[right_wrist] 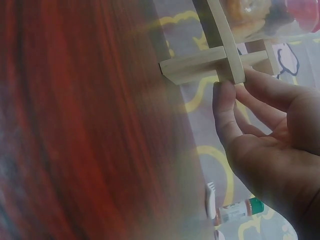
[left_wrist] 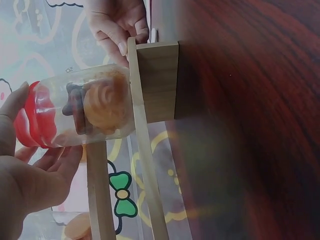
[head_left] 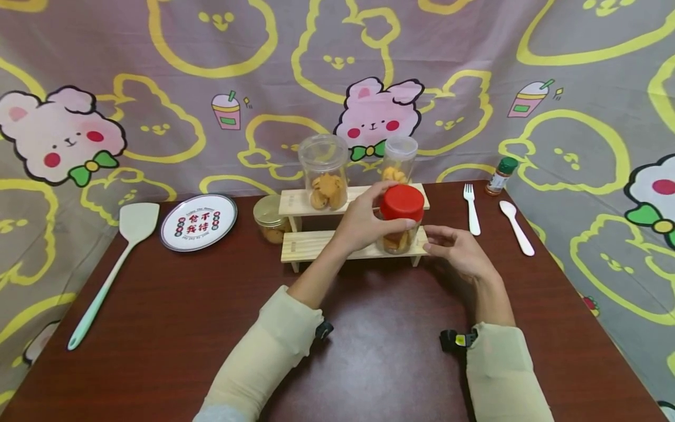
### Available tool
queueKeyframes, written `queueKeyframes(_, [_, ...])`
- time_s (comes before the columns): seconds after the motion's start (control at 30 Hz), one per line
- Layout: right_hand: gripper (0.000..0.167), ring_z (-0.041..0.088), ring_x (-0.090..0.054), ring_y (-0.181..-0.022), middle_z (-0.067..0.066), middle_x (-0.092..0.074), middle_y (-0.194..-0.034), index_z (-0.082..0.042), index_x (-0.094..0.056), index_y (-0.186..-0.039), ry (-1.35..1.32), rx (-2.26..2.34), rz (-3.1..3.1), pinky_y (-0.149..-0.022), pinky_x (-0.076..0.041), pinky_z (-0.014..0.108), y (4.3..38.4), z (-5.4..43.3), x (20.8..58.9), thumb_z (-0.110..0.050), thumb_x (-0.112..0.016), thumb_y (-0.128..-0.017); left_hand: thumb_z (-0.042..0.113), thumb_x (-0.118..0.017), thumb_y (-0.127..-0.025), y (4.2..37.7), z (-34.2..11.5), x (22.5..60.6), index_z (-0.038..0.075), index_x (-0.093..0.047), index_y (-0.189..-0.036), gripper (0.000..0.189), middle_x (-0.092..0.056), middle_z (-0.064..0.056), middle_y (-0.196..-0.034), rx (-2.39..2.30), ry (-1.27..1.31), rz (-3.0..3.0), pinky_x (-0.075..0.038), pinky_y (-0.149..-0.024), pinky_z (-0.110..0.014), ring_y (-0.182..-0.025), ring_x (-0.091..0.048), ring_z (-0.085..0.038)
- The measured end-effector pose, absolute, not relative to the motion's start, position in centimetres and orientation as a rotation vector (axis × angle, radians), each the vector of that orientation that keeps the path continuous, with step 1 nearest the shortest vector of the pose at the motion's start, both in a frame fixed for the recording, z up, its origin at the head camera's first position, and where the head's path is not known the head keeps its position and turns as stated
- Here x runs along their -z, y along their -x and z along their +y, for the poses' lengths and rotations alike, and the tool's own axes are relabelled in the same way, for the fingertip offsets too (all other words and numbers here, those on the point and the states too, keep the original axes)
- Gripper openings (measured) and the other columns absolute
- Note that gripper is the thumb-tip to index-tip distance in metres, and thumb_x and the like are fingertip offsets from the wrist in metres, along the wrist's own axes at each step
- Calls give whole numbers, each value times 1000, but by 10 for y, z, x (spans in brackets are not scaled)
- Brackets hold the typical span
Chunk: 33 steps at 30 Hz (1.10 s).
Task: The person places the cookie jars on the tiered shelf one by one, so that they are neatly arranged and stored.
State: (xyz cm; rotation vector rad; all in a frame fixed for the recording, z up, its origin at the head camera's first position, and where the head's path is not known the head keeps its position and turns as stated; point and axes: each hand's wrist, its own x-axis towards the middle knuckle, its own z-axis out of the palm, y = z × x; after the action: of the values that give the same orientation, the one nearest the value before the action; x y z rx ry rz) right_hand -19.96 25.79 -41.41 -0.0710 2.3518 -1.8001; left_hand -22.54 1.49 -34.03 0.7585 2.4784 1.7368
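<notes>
A clear jar with a red lid (head_left: 402,203) and cookies inside stands upright at the right end of the lower step of a two-step wooden rack (head_left: 311,245). My left hand (head_left: 361,220) grips this jar around its lid, thumb in front and fingers behind. In the left wrist view, the base of the jar (left_wrist: 107,102) meets the board. With thumb and fingers, my right hand (right_wrist: 275,130) pinches the right end of the lower board. On the upper step are a wide clear cookie jar (head_left: 324,173) and a narrower clear jar (head_left: 399,158), partly hidden.
A gold-lidded jar (head_left: 270,218) stands left of the rack, partly behind it. Farther left lie a round plate (head_left: 198,223) and a spatula (head_left: 138,223). To the right are a white fork (head_left: 471,210), a white spoon (head_left: 517,228) and a green-capped spice bottle (head_left: 500,177).
</notes>
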Motion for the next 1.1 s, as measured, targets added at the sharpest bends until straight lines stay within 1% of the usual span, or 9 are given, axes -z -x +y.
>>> queueKeyframes(0.27, [49, 14, -64, -97, 27, -60, -126, 5, -54, -141, 60, 1785, 2359, -85, -56, 32, 199, 257, 412, -7, -69, -97, 30, -85, -84, 224, 15, 340, 17, -50, -145, 72, -61, -3, -132, -1721, -778, 2461, -54, -86, -28, -112, -59, -18])
queueKeyframes(0.63, [49, 14, -62, -100, 27, -58, -129, 5, -53, -143, 51, 1791, 2344, -88, -56, 32, 198, 258, 412, -7, -68, -97, 28, -84, -84, 225, 15, 341, 17, -48, -146, 73, -60, -3, -132, -1724, -790, 2443, -53, -88, -29, -112, -59, -18])
queueKeyframes(0.73, [49, 14, -62, -100, 27, -58, -129, 5, -53, -142, 53, 1794, 2343, -88, -56, 33, 198, 258, 413, -6, -68, -97, 29, -84, -84, 224, 14, 341, 17, -47, -147, 74, -60, -3, -134, -1728, -779, 2434, -53, -90, -30, -114, -58, -18])
queueKeyframes(0.9, [49, 14, -63, -99, 27, -59, -128, 5, -54, -142, 61, 1784, 2359, -87, -56, 33, 198, 257, 412, -7, -69, -97, 28, -84, -84, 224, 10, 342, 17, -45, -149, 77, -57, -2, -138, -1739, -773, 2393, -52, -95, -37, -116, -58, -19])
queueKeyframes(1.1, [49, 12, -63, -99, 28, -59, -129, 6, -54, -141, 61, 1782, 2374, -86, -57, 32, 199, 257, 412, -6, -69, -96, 24, -84, -85, 222, -1, 343, 17, -44, -150, 76, -58, -1, -138, -1742, -786, 2354, -50, -100, -37, -118, -60, -18])
